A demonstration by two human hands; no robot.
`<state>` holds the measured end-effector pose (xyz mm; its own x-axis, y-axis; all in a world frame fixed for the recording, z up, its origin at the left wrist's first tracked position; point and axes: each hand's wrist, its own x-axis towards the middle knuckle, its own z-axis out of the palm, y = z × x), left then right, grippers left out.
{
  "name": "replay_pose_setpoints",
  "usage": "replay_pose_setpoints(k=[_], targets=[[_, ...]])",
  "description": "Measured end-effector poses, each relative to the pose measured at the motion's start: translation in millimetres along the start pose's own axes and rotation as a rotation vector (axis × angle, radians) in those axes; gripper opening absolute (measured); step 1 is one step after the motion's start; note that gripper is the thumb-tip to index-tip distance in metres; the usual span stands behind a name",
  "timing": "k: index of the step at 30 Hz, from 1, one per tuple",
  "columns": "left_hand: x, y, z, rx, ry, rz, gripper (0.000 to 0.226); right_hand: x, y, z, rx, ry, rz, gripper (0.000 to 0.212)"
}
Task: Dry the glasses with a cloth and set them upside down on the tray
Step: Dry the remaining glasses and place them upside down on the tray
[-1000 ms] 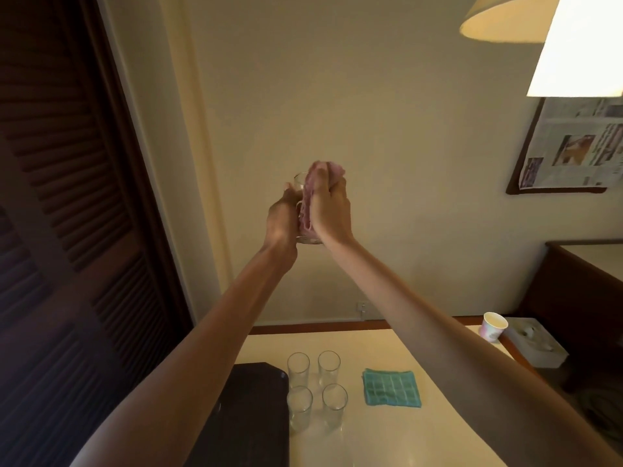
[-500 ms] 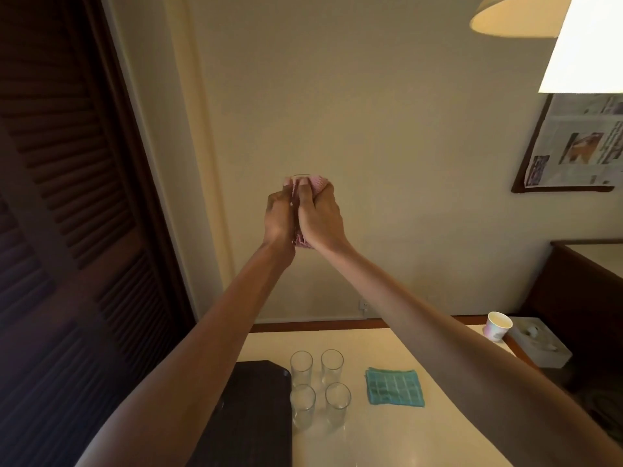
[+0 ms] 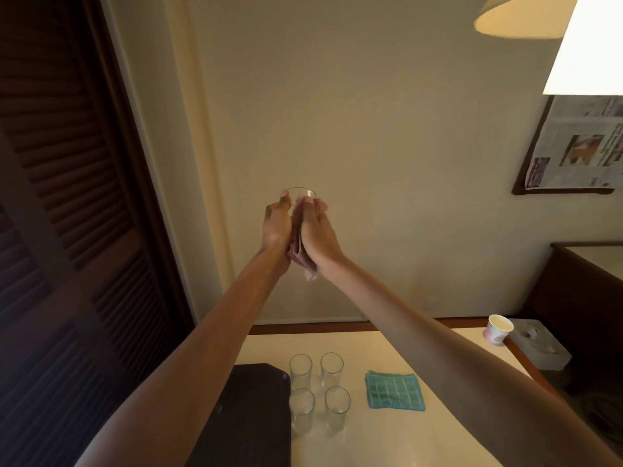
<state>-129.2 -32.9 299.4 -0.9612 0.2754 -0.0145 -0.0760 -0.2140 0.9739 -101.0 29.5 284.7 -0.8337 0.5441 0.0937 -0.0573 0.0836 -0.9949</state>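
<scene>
Four glasses (image 3: 300, 370) stand upright in a two-by-two block near the middle of the tabletop (image 3: 387, 439). They are just beside the right edge of the dark tray (image 3: 256, 416), which lies along the tabletop's left edge.

A fifth glass (image 3: 299, 192) is held in the air in front of the wall, well above the tabletop, with its rim showing over the fingertips. The left hand (image 3: 276, 224) has its grip curled round this glass from the left. The right hand (image 3: 317, 230) has its grip closed on a pink cloth (image 3: 301, 256) and presses it against the glass's right side. A fold of the cloth hangs below the wrists. Hands and cloth hide most of the glass.

A folded teal cloth (image 3: 394, 389) lies flat to the right of the four glasses, apart from them. A paper cup (image 3: 498, 329) stands at the tabletop's far right corner, with a white box (image 3: 539, 345) just past that edge.

The left forearm crosses over the tray's left part and hides it. The right forearm covers the tabletop's near right corner. A louvred door (image 3: 67, 197) fills the left side, a framed newspaper (image 3: 573, 146) hangs on the wall at right, and two lampshades (image 3: 519, 18) hang above it.
</scene>
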Motion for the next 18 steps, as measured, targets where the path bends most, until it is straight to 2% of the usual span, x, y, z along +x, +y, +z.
replay_pose_setpoints(k=[2, 4, 7, 10, 13, 18], targets=[[-4, -2, 1, -0.034, -0.034, -0.025, 0.060, 1, -3, -5, -0.150, 0.082, -0.263, 0.034], [-4, -2, 4, -0.043, -0.094, -0.014, 0.062, 8, -10, -11, -0.141, 0.105, -0.301, 0.032], [-3, 5, 5, 0.039, -0.136, 0.019, 0.059, 17, -26, -14, 0.057, 0.058, -0.012, 0.058], [0, 8, 7, 0.083, -0.095, 0.055, 0.050, 14, -33, -18, 0.369, -0.070, 0.223, 0.062], [5, 8, 7, 0.052, -0.030, 0.097, 0.040, 6, -23, -17, 0.403, -0.129, 0.264, 0.056], [23, 12, -2, 0.067, 0.008, 0.116, 0.048, 1, -8, -20, 0.371, -0.271, 0.372, 0.066]])
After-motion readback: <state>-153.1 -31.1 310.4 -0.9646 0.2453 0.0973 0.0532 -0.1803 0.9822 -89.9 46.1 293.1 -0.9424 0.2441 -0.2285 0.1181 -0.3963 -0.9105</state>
